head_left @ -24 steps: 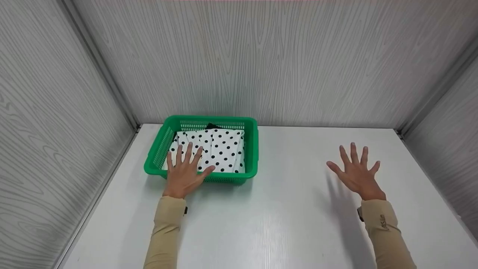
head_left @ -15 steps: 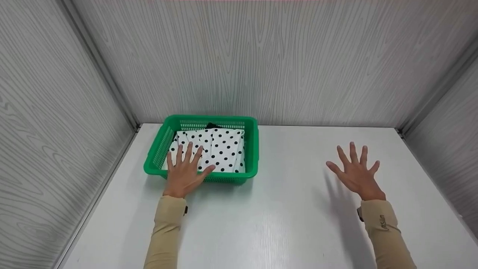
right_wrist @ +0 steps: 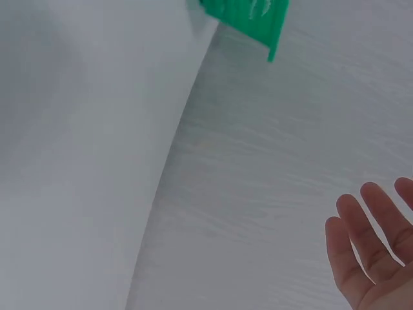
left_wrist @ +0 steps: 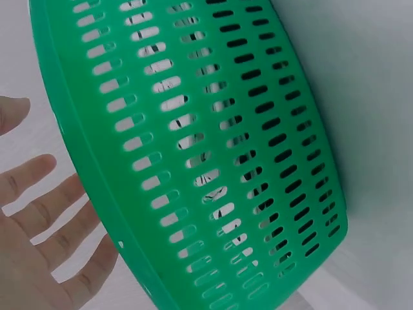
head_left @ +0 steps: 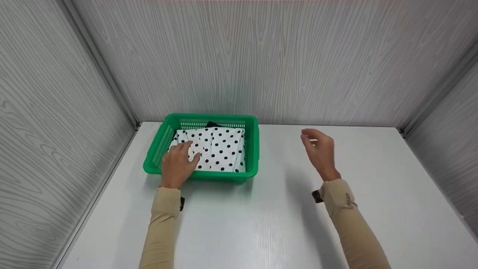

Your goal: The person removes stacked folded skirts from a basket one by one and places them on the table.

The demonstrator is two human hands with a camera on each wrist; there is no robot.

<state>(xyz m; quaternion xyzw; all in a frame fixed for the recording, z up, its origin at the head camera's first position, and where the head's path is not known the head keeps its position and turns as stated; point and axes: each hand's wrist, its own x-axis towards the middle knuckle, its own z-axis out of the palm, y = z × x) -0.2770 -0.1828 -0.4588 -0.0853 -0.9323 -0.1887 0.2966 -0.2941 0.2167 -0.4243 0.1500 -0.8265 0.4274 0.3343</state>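
A green plastic basket (head_left: 255, 149) with slotted walls stands at the back left of the white table. In it lies a folded white cloth (head_left: 222, 151) with black dots, and a bit of something black (head_left: 212, 124) shows behind the cloth. My left hand (head_left: 176, 164) is over the basket's front left part, fingers loosely bent and thumb apart. The left wrist view shows its fingers (left_wrist: 48, 213) beyond the basket's rim, holding nothing. My right hand (head_left: 320, 151) hovers over the table right of the basket, its fingers loosely bent with nothing in them.
Grey wood-grain panels enclose the table (head_left: 239, 224) at the back (head_left: 261, 63), left (head_left: 44, 123) and right (head_left: 452, 142). The basket sits close to the back panel.
Both hands were spread flat with straight fingers; now their fingers are bent. The right hand has moved left toward the basket. The left hand has shifted slightly.
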